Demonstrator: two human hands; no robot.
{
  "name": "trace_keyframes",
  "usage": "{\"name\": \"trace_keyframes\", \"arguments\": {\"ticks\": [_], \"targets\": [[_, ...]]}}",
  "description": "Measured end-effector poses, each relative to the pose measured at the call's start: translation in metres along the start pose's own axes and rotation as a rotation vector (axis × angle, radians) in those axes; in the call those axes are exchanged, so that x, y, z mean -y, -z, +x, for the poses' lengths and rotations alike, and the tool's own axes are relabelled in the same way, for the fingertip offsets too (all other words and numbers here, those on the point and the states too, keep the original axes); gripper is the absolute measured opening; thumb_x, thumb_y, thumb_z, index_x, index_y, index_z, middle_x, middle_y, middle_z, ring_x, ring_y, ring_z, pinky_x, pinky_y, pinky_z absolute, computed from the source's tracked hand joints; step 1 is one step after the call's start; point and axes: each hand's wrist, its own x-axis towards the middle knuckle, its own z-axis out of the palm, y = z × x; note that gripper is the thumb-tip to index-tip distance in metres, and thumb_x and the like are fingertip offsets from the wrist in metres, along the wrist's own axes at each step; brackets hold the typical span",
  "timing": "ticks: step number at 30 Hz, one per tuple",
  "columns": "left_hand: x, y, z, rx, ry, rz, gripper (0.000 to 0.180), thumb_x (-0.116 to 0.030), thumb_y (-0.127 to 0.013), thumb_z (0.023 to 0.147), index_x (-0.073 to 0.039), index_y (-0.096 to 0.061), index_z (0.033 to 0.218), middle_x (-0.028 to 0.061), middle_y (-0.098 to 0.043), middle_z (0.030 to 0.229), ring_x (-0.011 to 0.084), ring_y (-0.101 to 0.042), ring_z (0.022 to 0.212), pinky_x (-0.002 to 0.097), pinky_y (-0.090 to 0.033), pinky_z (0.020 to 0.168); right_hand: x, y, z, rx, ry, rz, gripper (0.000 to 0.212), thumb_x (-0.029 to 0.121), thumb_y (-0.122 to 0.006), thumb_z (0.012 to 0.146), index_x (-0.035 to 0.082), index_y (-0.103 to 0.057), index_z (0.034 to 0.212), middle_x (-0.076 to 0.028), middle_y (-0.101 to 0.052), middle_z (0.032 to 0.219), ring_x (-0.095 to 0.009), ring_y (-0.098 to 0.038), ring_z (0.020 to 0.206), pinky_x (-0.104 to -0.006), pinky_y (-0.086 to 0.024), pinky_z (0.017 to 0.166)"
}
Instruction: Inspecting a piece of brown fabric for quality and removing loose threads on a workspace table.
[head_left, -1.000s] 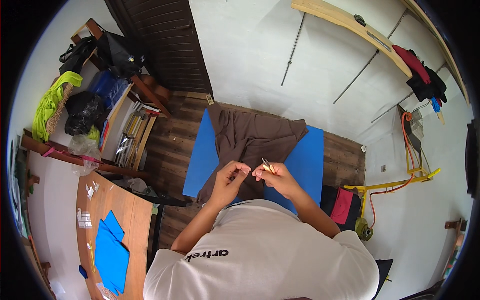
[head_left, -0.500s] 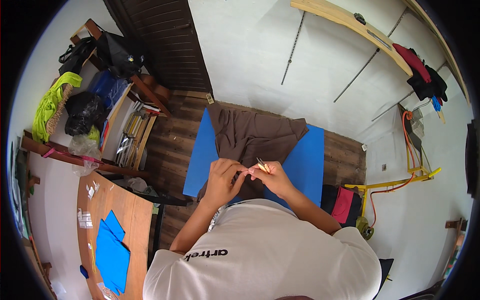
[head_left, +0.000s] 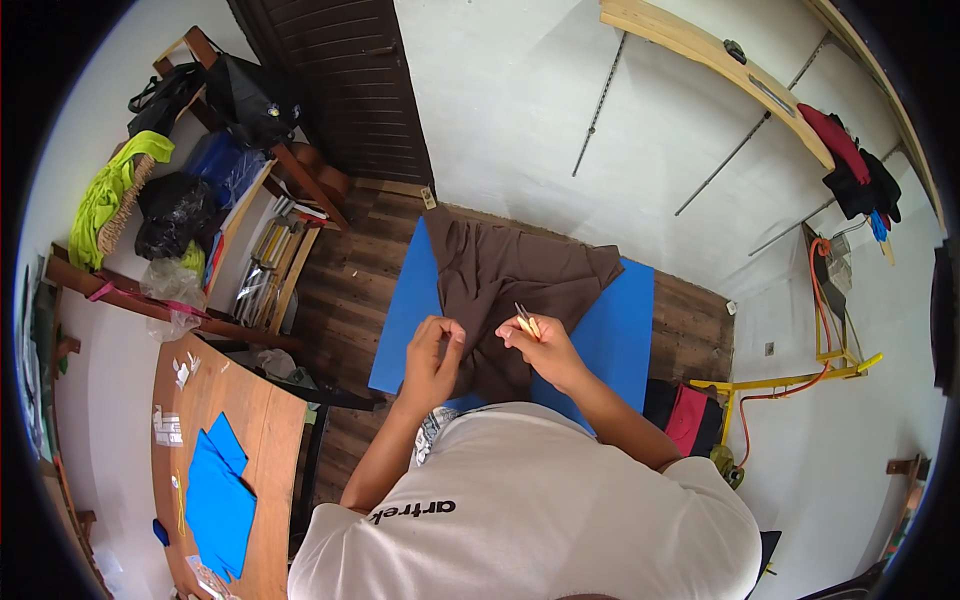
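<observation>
My right hand [head_left: 543, 347] is closed around small yellow-handled thread snips [head_left: 528, 323], their dark pointed tip sticking out above the fingers. The thumb and index finger of that hand are pinched together. Left of it, my left hand [head_left: 434, 360] is held up with fingers curled in and the thumb against them; anything between them is too small to see. A gap separates the two hands. Beneath them a brown cloth garment [head_left: 510, 275] lies spread, with folds, over a blue table top [head_left: 620, 325].
A wooden table [head_left: 275, 430] at the left carries blue folded fabric [head_left: 220, 495] and white scraps. Shelves with bags [head_left: 245, 100] stand beyond it. A yellow metal frame [head_left: 780, 375] with an orange hose is at the right wall, beside a black and pink bag [head_left: 690, 420].
My hands have come apart: the left moved left and slightly down, while the right stays near its place with the snips. The view has shifted slightly.
</observation>
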Motion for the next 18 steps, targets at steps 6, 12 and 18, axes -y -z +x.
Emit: {"name": "trace_keyframes", "arguments": {"ticks": [6, 12, 18], "targets": [[0.077, 0.036, 0.0, -0.22, 0.037, 0.553, 0.057, -0.012, -0.07, 0.094, -0.001, -0.051, 0.147, 0.0185, -0.069, 0.117, 0.0383, -0.067, 0.099, 0.0453, -0.052, 0.09, 0.001, 0.006, 0.004, -0.033, 0.023, 0.057, 0.015, 0.016, -0.07, 0.099, 0.003, -0.072, 0.106, 0.003, -0.063, 0.083, -0.001, -0.041, 0.06, -0.019, -0.031, 0.051], [0.12, 0.041, -0.022, -0.214, 0.334, 0.384, 0.075, -0.022, -0.08, 0.088, 0.004, -0.042, 0.148, 0.0228, -0.068, 0.121, 0.0349, -0.067, 0.103, 0.0434, -0.053, 0.088, 0.002, 0.018, -0.001, -0.063, -0.049, 0.078, 0.016, 0.014, -0.07, 0.099, 0.0, -0.072, 0.106, 0.003, -0.066, 0.087, -0.002, -0.051, 0.073, -0.0197, -0.039, 0.062], [0.073, 0.008, -0.02, 0.017, 0.602, 0.131, 0.025, -0.02, -0.077, 0.095, 0.0, -0.067, 0.105, -0.0001, -0.069, 0.086, 0.004, -0.057, 0.075, 0.0217, -0.044, 0.065, -0.008, 0.018, -0.006, -0.096, -0.05, 0.049, 0.015, 0.014, -0.072, 0.098, 0.0, -0.072, 0.103, 0.003, -0.066, 0.086, -0.002, -0.053, 0.076, -0.0197, -0.042, 0.066]]}}
